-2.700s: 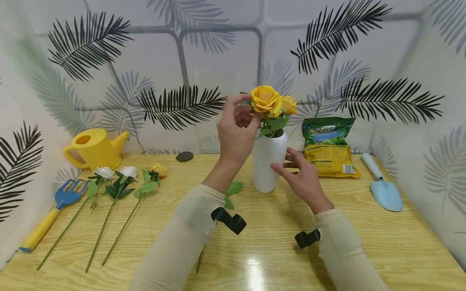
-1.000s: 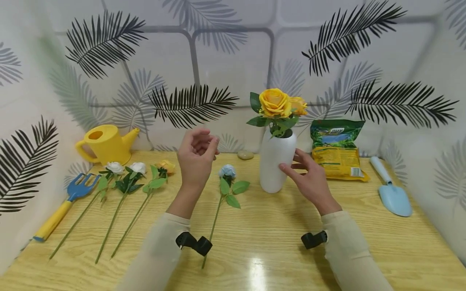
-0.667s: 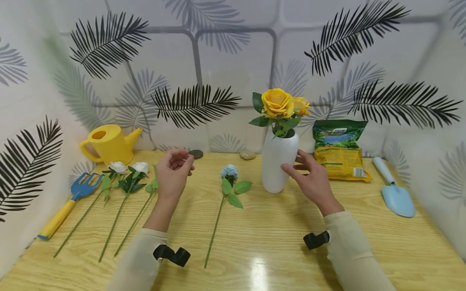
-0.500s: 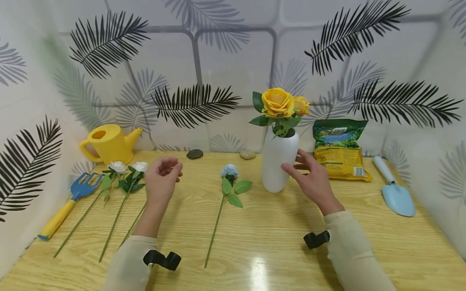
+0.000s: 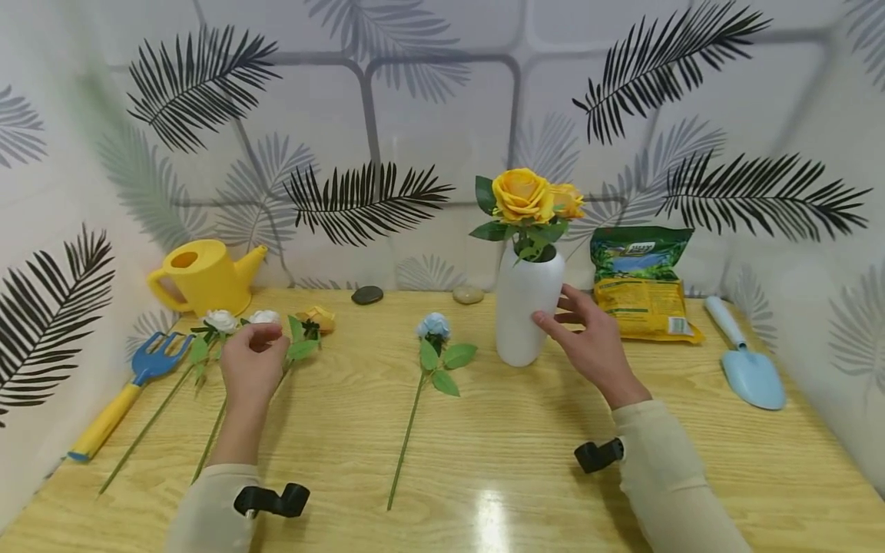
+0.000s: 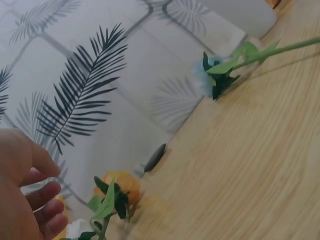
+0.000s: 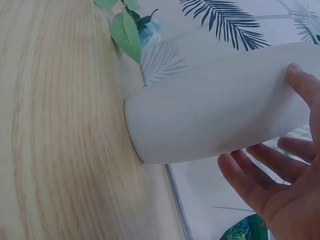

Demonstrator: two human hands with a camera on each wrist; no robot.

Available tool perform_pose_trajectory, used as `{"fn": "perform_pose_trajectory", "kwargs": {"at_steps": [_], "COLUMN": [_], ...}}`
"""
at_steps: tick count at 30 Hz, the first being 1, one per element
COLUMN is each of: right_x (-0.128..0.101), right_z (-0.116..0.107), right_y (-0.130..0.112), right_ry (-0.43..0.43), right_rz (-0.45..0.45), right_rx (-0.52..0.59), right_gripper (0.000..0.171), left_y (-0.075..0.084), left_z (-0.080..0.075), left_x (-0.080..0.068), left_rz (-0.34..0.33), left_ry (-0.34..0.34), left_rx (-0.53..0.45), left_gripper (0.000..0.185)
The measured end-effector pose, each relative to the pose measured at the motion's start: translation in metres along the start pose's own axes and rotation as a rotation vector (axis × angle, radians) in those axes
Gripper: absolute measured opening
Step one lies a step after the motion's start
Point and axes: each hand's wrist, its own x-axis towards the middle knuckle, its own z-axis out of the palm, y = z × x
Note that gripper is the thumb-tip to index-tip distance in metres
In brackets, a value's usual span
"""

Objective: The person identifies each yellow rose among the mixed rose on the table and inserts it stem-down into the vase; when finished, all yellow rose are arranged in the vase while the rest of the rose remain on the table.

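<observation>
On the surface [image 5: 525, 430], the left hand [image 5: 250, 367] hovered relaxed over the white roses [image 5: 238, 319], grasping nothing; the right hand [image 5: 588, 342] touched the vase [image 5: 525, 311] with straight fingers.

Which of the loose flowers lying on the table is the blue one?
The blue rose lying alone mid-table, left of the white vase. The white roses and orange one lie together further left.
</observation>
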Motion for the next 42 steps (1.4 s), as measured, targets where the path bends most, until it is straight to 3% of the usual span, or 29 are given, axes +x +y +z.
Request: {"fn": "perform_pose_trajectory", "kwargs": {"at_steps": [8,15,24,42], "right_x": [0.000,0.000,0.000,0.000], "right_z": [0.000,-0.001,-0.001,-0.001], "right_y": [-0.001,0.000,-0.001,-0.002], "right_ry": [-0.008,-0.024,-0.025,-0.029], "right_rz": [0.008,0.030,0.040,0.046], "right_rx": [0.007,0.008,0.010,0.010], "right_gripper": [0.078,0.081,0.082,0.082], "left_y": [-0.013,-0.018,-0.023,-0.016], "left_z": [-0.018,-0.020,-0.014,-0.010], "left_x": [0.006,0.006,0.006,0.004], "left_rz": [-0.124,-0.112,-0.097,-0.123], "left_ry": [-0.188,-0.324,-0.375,-0.345], "left_rx": [0.245,0.301,0.363,0.218], "left_gripper": [0.034,0.039,0.041,0.039]}}
